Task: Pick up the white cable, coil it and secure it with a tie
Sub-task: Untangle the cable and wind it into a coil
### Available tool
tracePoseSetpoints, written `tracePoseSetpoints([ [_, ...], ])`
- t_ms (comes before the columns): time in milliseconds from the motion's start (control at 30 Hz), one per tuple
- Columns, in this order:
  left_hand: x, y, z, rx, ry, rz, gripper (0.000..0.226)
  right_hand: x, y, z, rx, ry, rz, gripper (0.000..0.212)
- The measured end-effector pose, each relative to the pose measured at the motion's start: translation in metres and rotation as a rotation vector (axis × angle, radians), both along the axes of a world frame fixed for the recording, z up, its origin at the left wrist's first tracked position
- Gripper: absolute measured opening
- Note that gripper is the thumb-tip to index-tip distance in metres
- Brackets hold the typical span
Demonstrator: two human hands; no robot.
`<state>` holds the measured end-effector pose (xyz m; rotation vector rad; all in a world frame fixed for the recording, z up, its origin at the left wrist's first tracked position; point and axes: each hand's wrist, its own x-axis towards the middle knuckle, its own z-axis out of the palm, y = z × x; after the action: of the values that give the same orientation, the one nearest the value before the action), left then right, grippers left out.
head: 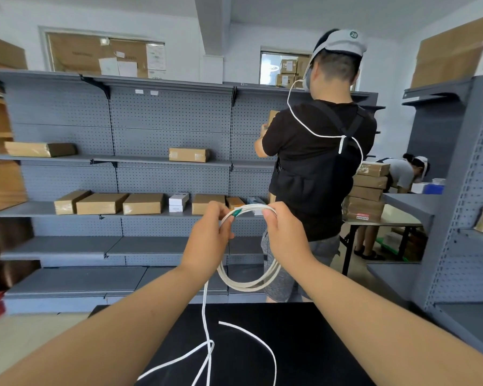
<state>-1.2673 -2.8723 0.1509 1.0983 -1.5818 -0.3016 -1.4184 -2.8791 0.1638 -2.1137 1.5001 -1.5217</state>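
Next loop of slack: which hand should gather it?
Probably left. The loose white cable hangs straight below the left hand to the black table, while the right hand pinches the coil.

Probably a stockroom: grey pegboard shelving [168, 118] with taped cardboard boxes [142, 203], stacked parcels [367, 190].

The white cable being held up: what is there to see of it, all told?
The thin, flexible white cable hangs in several oval loops, pinched at the top by the left hand and the right hand. A small green piece sits on it between the hands; I cannot tell what. The uncoiled rest drops past the left wrist onto the black tabletop and curves out of view.
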Motion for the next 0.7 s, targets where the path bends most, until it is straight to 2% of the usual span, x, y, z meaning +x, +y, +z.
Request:
tracePoseSetpoints([
  [167,0.009,-0.002,-0.004,-0.073,-0.219,0.025,0.018,0.003,-0.004,0.000,0.061,-0.085,0.004,0.017],
  [267,0.014,-0.003,-0.004,-0.078,-0.245,-0.003,0.013,0.004,-0.007,-0.001,0.089,-0.106,-0.003,0.016],
  [367,0.015,-0.004,-0.002,-0.025,-0.129,-0.082,0.021,0.004,-0.010,-0.001,0.098,-0.125,-0.016,0.016],
  [567,0.013,-0.006,-0.003,0.198,0.382,-0.367,0.008,0.003,-0.016,0.000,0.095,-0.163,-0.042,0.018],
  [633,0.016,-0.006,-0.003,0.288,0.460,-0.423,0.006,0.002,-0.019,-0.001,0.121,-0.194,-0.028,0.018],
  [700,0.020,-0.008,-0.003,0.352,0.444,-0.436,0.013,0.001,-0.021,-0.002,0.162,-0.235,0.001,0.019],
])
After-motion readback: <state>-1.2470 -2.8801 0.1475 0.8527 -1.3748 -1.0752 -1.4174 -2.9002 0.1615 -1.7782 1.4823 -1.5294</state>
